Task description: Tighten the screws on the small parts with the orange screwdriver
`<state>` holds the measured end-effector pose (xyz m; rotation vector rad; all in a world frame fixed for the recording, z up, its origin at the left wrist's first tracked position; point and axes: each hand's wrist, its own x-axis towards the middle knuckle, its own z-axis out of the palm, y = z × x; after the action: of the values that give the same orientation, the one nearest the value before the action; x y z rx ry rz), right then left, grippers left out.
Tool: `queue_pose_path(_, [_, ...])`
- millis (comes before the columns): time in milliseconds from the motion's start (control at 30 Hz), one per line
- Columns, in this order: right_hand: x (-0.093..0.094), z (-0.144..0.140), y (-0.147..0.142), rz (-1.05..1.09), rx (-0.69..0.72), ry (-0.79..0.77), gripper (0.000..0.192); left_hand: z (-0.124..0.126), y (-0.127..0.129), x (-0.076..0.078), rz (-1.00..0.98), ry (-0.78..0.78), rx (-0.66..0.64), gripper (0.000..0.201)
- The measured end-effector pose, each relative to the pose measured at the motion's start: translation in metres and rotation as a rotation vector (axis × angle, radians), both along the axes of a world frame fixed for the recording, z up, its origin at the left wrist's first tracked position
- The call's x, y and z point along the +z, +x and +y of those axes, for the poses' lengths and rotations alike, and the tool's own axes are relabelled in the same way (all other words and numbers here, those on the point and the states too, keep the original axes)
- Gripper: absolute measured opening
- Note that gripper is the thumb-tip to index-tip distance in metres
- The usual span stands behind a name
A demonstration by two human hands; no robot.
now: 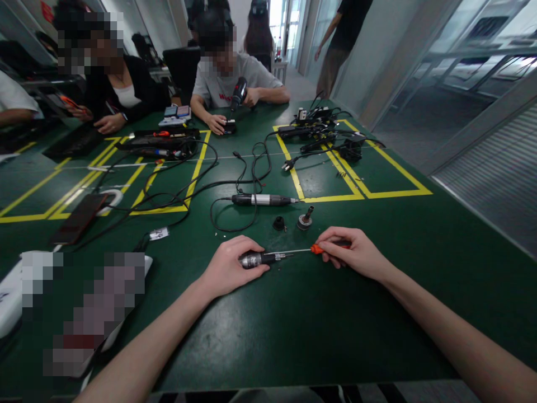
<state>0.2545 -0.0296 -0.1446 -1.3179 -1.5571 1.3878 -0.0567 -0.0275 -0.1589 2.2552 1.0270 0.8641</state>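
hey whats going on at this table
A person's left hand grips a small metal tool part on the green table, while the right hand holds an orange-handled screwdriver with its tip at the part's end. A corded rotary tool and two small loose pieces lie just beyond.

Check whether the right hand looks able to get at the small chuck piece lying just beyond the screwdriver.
Probably yes. The small chuck piece lies on bare table just beyond the right hand, nothing between them. But that hand is closed on the orange-handled screwdriver, so it isn't free to grasp.
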Motion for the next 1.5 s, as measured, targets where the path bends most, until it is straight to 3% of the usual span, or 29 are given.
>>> queue_pose_path(133, [0.0,0.001,0.001,-0.018,-0.022,0.039,0.044,0.0,0.0,0.0,0.002,-0.003,-0.007,0.02])
queue_pose_path(300, [-0.003,-0.001,-0.003,0.032,0.011,-0.019,0.052,0.0,0.001,0.001,0.001,0.007,-0.012,0.018])
queue_pose_path(567, [-0.001,0.001,0.0,0.043,-0.002,0.002,0.044,0.0,0.0,0.002,0.005,0.008,-0.01,0.018])
queue_pose_path(800, [0.0,-0.001,-0.004,0.076,0.03,-0.016,0.051,0.0,0.0,0.003,0.015,0.001,-0.004,0.017])
queue_pose_path(1033, [0.002,0.0,-0.004,0.076,-0.018,0.016,0.041,0.0,0.0,0.005,0.021,0.007,-0.01,0.018])
queue_pose_path(1300, [-0.002,-0.002,-0.01,0.087,-0.007,-0.023,0.053,0.0,0.001,0.005,0.034,0.021,-0.012,0.017])
queue_pose_path(1500, [0.003,-0.002,-0.009,0.036,-0.026,-0.016,0.044,0.0,0.001,0.005,0.035,0.011,-0.012,0.017])
